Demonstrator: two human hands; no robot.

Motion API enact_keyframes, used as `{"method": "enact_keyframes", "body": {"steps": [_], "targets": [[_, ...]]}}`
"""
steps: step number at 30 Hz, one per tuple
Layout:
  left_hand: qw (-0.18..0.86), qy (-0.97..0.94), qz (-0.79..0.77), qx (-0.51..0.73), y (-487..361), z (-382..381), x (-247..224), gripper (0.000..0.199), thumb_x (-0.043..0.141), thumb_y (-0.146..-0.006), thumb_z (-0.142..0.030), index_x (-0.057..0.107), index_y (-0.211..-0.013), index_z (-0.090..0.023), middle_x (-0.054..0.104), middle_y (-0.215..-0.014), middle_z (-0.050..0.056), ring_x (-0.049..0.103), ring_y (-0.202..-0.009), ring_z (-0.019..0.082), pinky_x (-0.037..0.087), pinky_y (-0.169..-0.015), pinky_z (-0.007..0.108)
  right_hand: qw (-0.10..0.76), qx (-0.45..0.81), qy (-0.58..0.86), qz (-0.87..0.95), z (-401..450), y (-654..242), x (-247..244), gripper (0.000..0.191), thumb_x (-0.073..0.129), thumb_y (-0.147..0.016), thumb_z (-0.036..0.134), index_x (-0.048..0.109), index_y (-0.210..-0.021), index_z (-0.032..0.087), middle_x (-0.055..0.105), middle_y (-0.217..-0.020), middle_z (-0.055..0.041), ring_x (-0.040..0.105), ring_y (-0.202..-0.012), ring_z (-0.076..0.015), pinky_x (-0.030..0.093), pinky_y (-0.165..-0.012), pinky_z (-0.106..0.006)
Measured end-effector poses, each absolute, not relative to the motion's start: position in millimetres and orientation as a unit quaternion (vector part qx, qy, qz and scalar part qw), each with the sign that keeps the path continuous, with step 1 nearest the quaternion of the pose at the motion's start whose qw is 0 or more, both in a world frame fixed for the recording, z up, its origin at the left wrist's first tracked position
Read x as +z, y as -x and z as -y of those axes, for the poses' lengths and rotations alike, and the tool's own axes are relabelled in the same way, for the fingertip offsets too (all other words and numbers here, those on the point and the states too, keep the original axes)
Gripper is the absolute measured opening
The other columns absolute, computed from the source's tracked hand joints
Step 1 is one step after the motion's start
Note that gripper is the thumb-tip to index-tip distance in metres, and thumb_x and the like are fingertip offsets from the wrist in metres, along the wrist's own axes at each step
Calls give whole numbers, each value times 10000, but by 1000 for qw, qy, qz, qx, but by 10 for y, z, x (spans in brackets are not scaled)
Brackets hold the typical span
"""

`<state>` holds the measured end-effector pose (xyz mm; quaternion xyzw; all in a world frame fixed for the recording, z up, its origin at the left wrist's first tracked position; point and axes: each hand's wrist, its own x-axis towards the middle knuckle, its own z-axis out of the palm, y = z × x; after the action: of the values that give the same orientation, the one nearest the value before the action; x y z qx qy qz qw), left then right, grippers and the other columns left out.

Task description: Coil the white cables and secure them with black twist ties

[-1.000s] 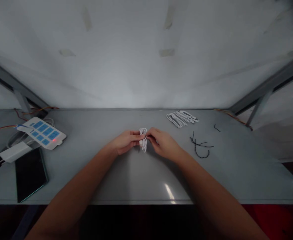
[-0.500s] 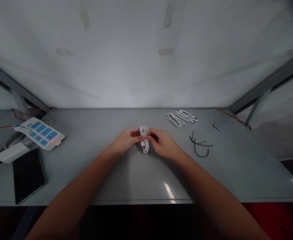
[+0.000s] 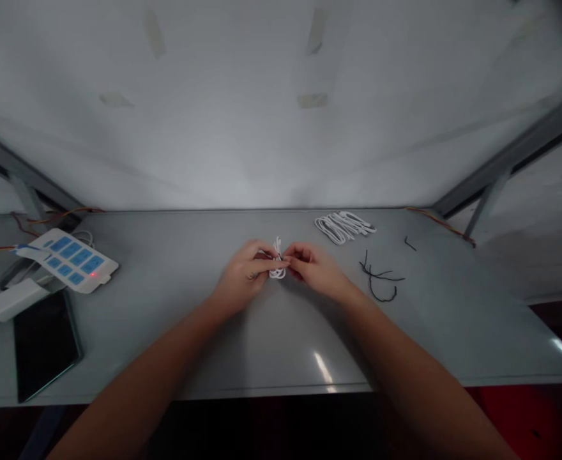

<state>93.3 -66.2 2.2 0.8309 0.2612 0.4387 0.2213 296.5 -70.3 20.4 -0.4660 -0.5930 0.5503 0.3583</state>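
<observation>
Head view
Left hand (image 3: 243,273): fingers curled around the left side of a small coiled white cable (image 3: 277,262), thumb and fingertips pinching it.
Right hand (image 3: 315,268): fingers bent inward, gripping the same coil from its right side — the two hands meet at the bundle.
Coiled white cable: held between both hands just above the grey table (image 3: 271,332), near the table's middle and slightly toward its far edge; a few white loops show above and below the fingertips, and something dark and thin sits at the coil — too small to tell what.
Spare white cables (image 3: 342,226): a loose bundle lying flat on the table, beyond and to the right of the held coil, apart from both hands.
Black twist ties (image 3: 379,281): thin dark strands on the table right of the held coil, near the right hand but not touching it; one short black piece (image 3: 410,243) lies farther right.
Power strip (image 3: 68,259): white with blue sockets and a lit red light — well to the left of the held coil, at the table's left end.
Phone (image 3: 44,342): dark screen up, on the table in front of the power strip.
White adapter (image 3: 10,299): just beside the phone's far end, left of the power strip.
</observation>
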Motion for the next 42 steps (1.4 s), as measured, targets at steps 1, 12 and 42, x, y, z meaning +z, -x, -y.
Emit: {"method": "enact_keyframes", "body": {"steps": [1,12,42], "targets": [[227,-829,-260,439,-924,662,26,426,493,-938,-9,784,-1099,-276,609,-1149,63,648,-1039,137,573,-924,314,366,590,457,556,694,-2969,197,165,633,-796,349,566,-730,214,496,-552,59,439,-500,-108,291,-488,-247],[618,-434,-440,486,-1054,602,-8,270,674,-903,-448,695,-888,-178,692,-940,59,673,-911,200,561,-821,330,417,523,413,618,688,-2941,170,181,610,-903,365,581,-812,211,543,-636,39,480,-568,-119,380,-564,-261],[308,-756,-411,405,-914,446,-144,199,541,-951,-187,686,-1083,-217,612,-1237,110,636,-1150,213,565,-978,394,397,558,457,568,472,-2986,-124,244,646,-875,419,623,-915,179,666,-729,-3,628,-625,-150,543,-603,-301]]}}
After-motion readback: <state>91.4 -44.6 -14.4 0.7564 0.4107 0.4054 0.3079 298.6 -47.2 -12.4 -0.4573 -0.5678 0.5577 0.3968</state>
